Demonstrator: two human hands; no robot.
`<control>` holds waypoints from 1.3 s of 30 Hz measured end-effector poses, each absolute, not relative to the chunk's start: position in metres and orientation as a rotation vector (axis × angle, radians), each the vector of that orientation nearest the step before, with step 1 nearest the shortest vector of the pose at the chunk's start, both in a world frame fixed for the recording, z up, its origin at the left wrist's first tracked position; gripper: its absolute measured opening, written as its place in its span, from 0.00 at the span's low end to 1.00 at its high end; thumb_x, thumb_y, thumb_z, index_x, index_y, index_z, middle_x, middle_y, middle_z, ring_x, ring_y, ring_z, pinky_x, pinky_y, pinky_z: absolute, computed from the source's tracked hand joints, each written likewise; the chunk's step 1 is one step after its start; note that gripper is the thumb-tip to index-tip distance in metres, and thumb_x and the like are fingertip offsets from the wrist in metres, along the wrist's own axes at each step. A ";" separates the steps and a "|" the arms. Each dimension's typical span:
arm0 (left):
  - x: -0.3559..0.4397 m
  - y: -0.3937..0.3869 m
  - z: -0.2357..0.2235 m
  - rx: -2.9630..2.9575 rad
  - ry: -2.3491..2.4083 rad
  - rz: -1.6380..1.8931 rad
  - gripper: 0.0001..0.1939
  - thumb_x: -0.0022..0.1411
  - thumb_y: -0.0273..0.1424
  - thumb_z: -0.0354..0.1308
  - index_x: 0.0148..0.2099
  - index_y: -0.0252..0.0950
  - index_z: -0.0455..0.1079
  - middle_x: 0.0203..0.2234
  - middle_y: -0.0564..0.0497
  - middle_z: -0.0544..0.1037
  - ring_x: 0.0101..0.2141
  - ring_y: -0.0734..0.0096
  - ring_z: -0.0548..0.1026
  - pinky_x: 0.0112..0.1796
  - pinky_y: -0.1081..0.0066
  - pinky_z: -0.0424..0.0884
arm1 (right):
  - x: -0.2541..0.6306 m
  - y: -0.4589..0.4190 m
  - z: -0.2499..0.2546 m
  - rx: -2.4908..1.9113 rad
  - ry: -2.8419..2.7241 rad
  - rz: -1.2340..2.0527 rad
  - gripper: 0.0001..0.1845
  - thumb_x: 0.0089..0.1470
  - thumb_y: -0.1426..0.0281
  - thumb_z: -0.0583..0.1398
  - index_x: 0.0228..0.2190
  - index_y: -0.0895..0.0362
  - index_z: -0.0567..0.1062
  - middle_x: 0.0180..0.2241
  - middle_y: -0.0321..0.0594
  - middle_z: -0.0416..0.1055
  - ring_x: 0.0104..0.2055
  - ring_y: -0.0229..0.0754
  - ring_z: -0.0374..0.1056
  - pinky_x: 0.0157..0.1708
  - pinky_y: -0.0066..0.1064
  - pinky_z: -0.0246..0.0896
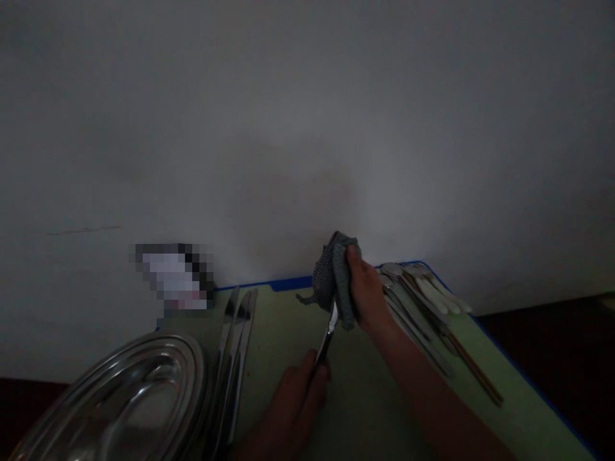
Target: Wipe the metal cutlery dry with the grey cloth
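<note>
My left hand is closed around the handle of a shiny metal piece of cutlery, which points up and away from me. My right hand grips a grey-green cloth that is wrapped over the far end of that cutlery, so its tip is hidden. Both hands hover over a light green mat with a blue edge.
Two or three long knives lie left of the hands, beside an oval steel tray. A pile of several spoons and other cutlery lies on the right of the mat. A white wall rises right behind.
</note>
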State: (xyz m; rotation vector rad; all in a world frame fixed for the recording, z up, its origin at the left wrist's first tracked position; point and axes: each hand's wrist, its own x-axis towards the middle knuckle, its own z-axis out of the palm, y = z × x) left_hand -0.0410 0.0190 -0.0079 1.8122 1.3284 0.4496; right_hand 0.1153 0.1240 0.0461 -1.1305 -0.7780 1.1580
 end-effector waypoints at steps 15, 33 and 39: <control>-0.036 0.025 0.011 1.763 1.108 0.375 0.23 0.65 0.43 0.35 0.32 0.35 0.65 0.22 0.54 0.68 0.29 0.72 0.67 0.34 0.74 0.63 | 0.111 0.119 0.051 -1.187 -0.820 1.017 0.30 0.44 0.45 0.52 0.28 0.60 0.73 0.21 0.35 0.66 0.24 0.36 0.59 0.24 0.27 0.52; -0.031 0.023 0.010 1.747 1.197 0.464 0.19 0.66 0.40 0.37 0.33 0.36 0.64 0.23 0.55 0.67 0.27 0.74 0.66 0.31 0.76 0.61 | 0.107 0.118 0.054 -1.084 -0.792 1.261 0.26 0.44 0.49 0.55 0.30 0.59 0.74 0.25 0.37 0.71 0.29 0.37 0.65 0.30 0.28 0.57; -0.032 0.021 0.006 1.800 1.255 0.494 0.18 0.66 0.41 0.38 0.37 0.37 0.64 0.26 0.53 0.70 0.30 0.71 0.67 0.34 0.73 0.61 | 0.099 0.116 0.049 -1.123 -0.846 1.238 0.27 0.46 0.48 0.53 0.31 0.58 0.74 0.28 0.38 0.72 0.31 0.38 0.65 0.31 0.29 0.57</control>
